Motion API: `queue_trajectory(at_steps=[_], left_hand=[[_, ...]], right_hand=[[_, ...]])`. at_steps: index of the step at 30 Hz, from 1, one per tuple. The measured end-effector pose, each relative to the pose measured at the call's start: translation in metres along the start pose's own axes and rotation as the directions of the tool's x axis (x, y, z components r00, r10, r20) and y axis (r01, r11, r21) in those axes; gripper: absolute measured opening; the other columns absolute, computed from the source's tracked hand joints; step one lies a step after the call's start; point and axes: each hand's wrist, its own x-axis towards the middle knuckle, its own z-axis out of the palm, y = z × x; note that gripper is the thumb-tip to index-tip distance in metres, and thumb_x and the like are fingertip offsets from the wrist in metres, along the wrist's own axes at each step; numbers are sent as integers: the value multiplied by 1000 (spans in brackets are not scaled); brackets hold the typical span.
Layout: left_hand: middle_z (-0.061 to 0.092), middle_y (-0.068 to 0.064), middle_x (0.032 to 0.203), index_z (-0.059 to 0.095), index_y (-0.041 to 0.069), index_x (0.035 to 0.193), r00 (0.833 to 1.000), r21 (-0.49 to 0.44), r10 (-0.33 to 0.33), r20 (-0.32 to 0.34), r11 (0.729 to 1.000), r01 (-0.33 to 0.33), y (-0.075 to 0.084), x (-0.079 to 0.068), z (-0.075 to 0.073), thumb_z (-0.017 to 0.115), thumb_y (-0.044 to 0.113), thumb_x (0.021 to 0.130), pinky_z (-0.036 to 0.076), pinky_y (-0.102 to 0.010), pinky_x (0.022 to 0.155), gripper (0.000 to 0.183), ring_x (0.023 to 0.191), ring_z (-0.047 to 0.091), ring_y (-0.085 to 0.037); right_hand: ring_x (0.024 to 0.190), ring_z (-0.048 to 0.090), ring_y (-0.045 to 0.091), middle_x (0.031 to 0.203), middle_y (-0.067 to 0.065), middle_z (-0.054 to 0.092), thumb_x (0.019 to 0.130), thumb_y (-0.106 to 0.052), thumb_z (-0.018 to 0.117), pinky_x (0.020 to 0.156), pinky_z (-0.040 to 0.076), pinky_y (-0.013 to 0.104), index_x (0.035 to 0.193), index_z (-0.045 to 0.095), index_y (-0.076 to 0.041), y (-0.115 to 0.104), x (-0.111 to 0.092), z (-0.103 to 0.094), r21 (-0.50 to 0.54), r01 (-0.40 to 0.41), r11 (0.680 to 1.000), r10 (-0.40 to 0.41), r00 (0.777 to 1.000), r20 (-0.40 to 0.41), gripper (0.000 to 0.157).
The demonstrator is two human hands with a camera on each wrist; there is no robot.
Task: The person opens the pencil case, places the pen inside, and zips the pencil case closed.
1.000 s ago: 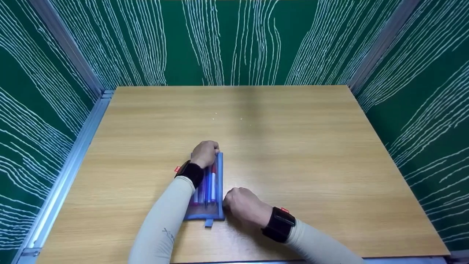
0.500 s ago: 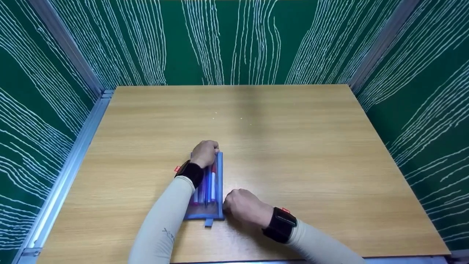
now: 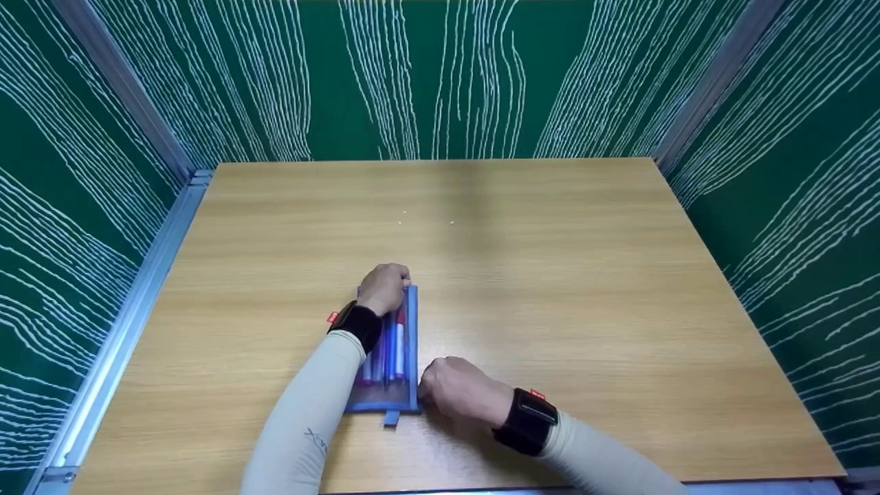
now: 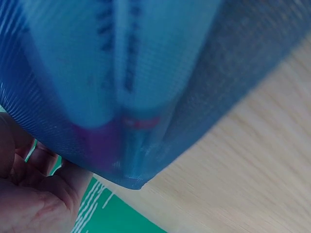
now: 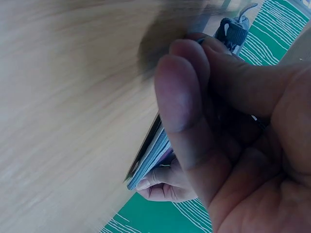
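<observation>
A blue mesh pencil case [image 3: 412, 344] stands lengthwise on the wooden table, with several markers [image 3: 400, 350] visible through its side. At its far end, my left hand [image 3: 385, 287] grips the top edge; the left wrist view shows curled fingers [image 4: 39, 179] beside the mesh. My right hand [image 3: 459, 388] is at the near right corner, thumb against fingertips. In the right wrist view it pinches a small dark piece at the case's edge, seemingly the zipper pull, mostly hidden by the fingers [image 5: 180, 92]. A blue fabric tab [image 3: 392, 418] sticks out at the near end.
The wooden table [image 3: 584, 289] bears a few tiny white specks near its middle. Green panels [image 3: 481, 82] with white wavy lines enclose the back and both sides. A metal rail [image 3: 137, 295] runs along the left edge.
Almost nothing differs. My right hand has shifted very slightly toward the near side; the left hand and the pencil case stay in place.
</observation>
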Motion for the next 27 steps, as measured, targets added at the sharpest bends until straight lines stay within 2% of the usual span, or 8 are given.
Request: queue_trajectory(at_steps=[7, 11, 16, 19, 27], left_hand=[[72, -13, 93, 72, 7, 87, 1000, -2, 7, 1, 1000, -7, 0, 0, 1, 68, 13, 96, 55, -48, 80, 12, 93, 68, -33], [72, -12, 95, 72, 7, 89, 1000, -7, 3, 15, 1000, -3, 0, 0, 0, 67, 14, 97, 54, -48, 81, 12, 94, 67, -33], [72, -12, 95, 71, 7, 89, 1000, -9, 9, 19, 1000, -9, 0, 0, -2, 66, 13, 98, 54, -47, 82, 13, 95, 67, -33], [72, -12, 93, 71, 6, 89, 1000, -14, 16, 21, 1000, -16, -1, 0, -1, 65, 13, 99, 53, -46, 84, 13, 94, 67, -33], [70, -9, 94, 69, 8, 91, 999, -69, 5, 39, 998, -2, -4, 1, 2, 64, 16, 101, 51, -45, 86, 14, 94, 65, -30]], right_hand=[[53, 52, 6, 64, -8, 65, 65, 11, 61, 49, 44, 21, 63, 66, -17, 3, -1, 0, 8, 25, 1000, -25, 1000, 3, 28], [55, 52, 6, 65, -7, 65, 68, 12, 62, 51, 45, 20, 65, 68, -15, 4, 0, -3, 85, -3, 996, -1, 999, 45, 27], [61, 62, 7, 73, -4, 72, 82, 5, 73, 56, 51, 19, 76, 72, -12, 7, 0, -6, 199, -89, 976, 75, 994, 79, 18], [64, 67, 10, 75, -2, 73, 85, 0, 76, 59, 54, 22, 79, 72, -12, 10, -1, -7, 203, -145, 968, 137, 989, 55, 14], [63, 66, 13, 73, 1, 72, 88, -6, 75, 61, 56, 29, 78, 72, -10, 20, -4, -8, 211, -255, 944, 266, 964, -26, 12]])
